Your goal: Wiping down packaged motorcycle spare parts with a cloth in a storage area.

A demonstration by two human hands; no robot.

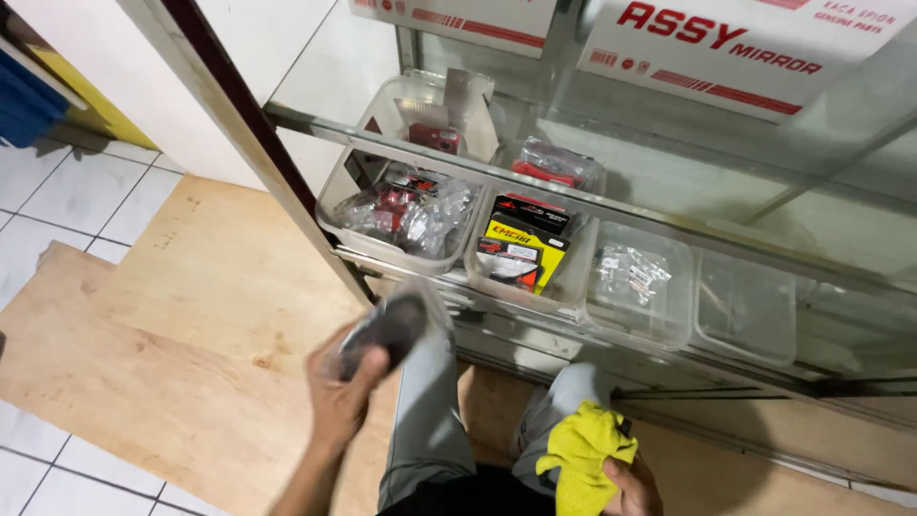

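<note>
My left hand (342, 392) holds a small dark part in a clear plastic bag (392, 325), raised in front of the glass display case (669, 172); the bag is blurred. My right hand (630, 485), low by my knee, grips a crumpled yellow cloth (580, 451). I am crouched, and my grey trouser legs show between the hands. The bag is closest to a clear bin (334, 215) on the case's shelf that is full of bagged red and black parts.
The shelf carries several clear plastic bins: one with yellow and black packets (523, 250), one with small clear bags (630, 272), one that looks empty (747, 306). White cartons with red print (745, 48) sit above. Plywood boards (191, 315) cover the tiled floor.
</note>
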